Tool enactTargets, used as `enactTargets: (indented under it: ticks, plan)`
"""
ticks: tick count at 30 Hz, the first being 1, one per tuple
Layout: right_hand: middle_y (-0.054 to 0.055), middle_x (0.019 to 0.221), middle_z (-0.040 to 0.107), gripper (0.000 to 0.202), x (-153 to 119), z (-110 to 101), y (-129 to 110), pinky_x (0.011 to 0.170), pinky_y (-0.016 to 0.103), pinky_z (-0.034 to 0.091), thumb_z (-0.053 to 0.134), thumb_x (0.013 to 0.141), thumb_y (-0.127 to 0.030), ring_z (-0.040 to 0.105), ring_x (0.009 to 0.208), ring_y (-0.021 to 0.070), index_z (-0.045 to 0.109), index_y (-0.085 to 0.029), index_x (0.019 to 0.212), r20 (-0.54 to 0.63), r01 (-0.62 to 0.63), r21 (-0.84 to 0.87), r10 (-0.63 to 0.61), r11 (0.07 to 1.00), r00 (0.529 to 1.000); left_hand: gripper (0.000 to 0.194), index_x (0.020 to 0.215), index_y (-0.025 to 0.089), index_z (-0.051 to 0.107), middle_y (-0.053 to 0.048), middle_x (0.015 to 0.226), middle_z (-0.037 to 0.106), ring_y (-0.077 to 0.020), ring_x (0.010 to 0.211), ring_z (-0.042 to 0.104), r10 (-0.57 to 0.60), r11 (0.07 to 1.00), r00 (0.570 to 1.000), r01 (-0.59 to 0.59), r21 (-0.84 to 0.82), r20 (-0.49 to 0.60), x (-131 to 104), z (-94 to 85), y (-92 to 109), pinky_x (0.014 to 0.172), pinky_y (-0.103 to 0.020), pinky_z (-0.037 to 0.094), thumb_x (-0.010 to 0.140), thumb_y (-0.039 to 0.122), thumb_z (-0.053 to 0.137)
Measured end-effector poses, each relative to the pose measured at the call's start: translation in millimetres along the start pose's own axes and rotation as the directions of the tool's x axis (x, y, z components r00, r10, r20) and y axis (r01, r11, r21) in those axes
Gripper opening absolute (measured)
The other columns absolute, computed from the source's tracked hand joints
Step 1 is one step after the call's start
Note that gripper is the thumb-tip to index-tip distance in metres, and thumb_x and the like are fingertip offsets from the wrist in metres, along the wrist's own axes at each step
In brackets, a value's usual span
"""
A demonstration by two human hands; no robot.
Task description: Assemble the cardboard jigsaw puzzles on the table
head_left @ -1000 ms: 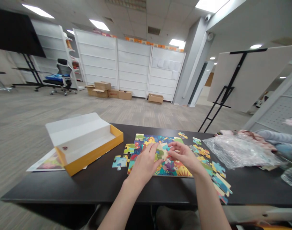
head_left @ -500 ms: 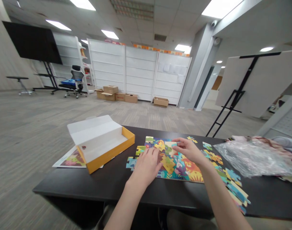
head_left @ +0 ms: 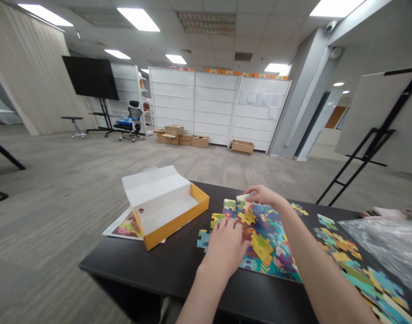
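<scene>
Multicoloured knobbed puzzle pieces, apparently cardboard [head_left: 356, 270]: Lie strewn and partly overlapping at the right of the smooth black tabletop [head_left: 178, 265]. Judge as light and stiff. Lift by an outer edge rather than by a knob.

Left hand [head_left: 226, 245]: Rests palm down over the left part of the puzzle picture, with fingers extended and thumb set apart. Shows no grip on any piece.

Flat, multicoloured puzzle picture [head_left: 269, 220]: Lies flat on the tabletop, partly hidden by both arms. Judge as thin, light and liable to shift under sideways pressure. Steady with a flat palm.

Yellow knobbed puzzle pieces [head_left: 261, 247]: Lie on the picture, between the hands. Likely to slip over the printed surface. Take by opposite edges.

Cream-and-green puzzle piece [head_left: 241, 203]: Sits at the far left part of the picture, under the right fingertips. Judge as light and rigid, with knobs prone to creasing if forced. Hold between thumb and fingertip.

Right hand [head_left: 264, 195]: Touches the right side of the cream-and-green piece with bent fingers. Cannot tell whether clamped on or merely resting.

Yellow, white-lined box [head_left: 178, 225]: Stands open, left of the picture and apart from it.

Brown cardboard boxes [head_left: 174, 135]: Stand on the floor, well beyond the tabletop.
</scene>
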State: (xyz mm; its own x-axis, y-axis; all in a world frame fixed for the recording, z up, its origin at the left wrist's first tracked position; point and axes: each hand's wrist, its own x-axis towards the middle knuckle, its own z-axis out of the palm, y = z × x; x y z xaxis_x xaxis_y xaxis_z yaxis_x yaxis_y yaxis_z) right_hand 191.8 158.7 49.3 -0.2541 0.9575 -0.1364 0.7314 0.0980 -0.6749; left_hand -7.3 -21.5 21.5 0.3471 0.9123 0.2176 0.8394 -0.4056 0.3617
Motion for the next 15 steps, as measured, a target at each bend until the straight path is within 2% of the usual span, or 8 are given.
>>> enactTargets:
  ticks: [3, 6, 10, 15]
  plan:
    - [-0.003, 0.056, 0.061, 0.028, 1, -8, 1, 0.045, 0.020, 0.033, 0.077, 0.067, -0.025, 0.047, 0.050, 0.0091, 0.074, -0.013, 0.093, 0.047, -0.009, -0.031, 0.010, 0.999, 0.999, 0.031, 0.113, 0.017, 0.067, -0.011, 0.120, 0.065, -0.0308, 0.119, 0.056, 0.043, 0.999, 0.999, -0.043, -0.011, 0.006, 3, 9.2, 5, 0.102, -0.047, 0.048, 0.093, 0.040, 0.061]
    - [0.000, 0.067, 0.069, 0.027, 1, -15, 0, 0.045, 0.020, 0.034, 0.074, 0.070, -0.025, 0.051, 0.054, 0.0098, 0.073, -0.015, 0.095, 0.107, -0.003, -0.065, 0.010, 0.998, 0.994, 0.033, 0.116, 0.018, 0.066, -0.011, 0.122, 0.064, -0.0309, 0.120, 0.055, 0.059, 0.998, 0.998, -0.059, -0.012, 0.000, 10, 19.1, 10, 0.103, -0.048, 0.047, 0.093, 0.042, 0.061]
    - [0.004, 0.075, 0.073, 0.026, 2, -16, -3, 0.044, 0.020, 0.035, 0.070, 0.075, -0.026, 0.053, 0.055, 0.0102, 0.072, -0.014, 0.098, 0.173, 0.009, -0.093, 0.008, 0.996, 0.985, 0.041, 0.123, 0.018, 0.064, -0.012, 0.126, 0.063, -0.0311, 0.124, 0.054, 0.054, 0.999, 0.997, -0.054, -0.008, -0.050, 22, 29.7, 13, 0.107, -0.050, 0.044, 0.098, 0.048, 0.050]
    - [0.004, 0.073, 0.073, 0.021, 4, -14, -4, 0.044, 0.019, 0.035, 0.069, 0.077, -0.027, 0.052, 0.054, 0.0093, 0.072, -0.013, 0.093, 0.127, 0.001, -0.090, 0.010, 0.996, 0.992, 0.059, 0.138, 0.015, 0.056, -0.015, 0.143, 0.057, -0.0316, 0.136, 0.048, 0.017, 1.000, 0.999, -0.017, 0.007, -0.051, 33, 41.6, 17, 0.116, -0.054, 0.035, 0.101, 0.055, 0.033]
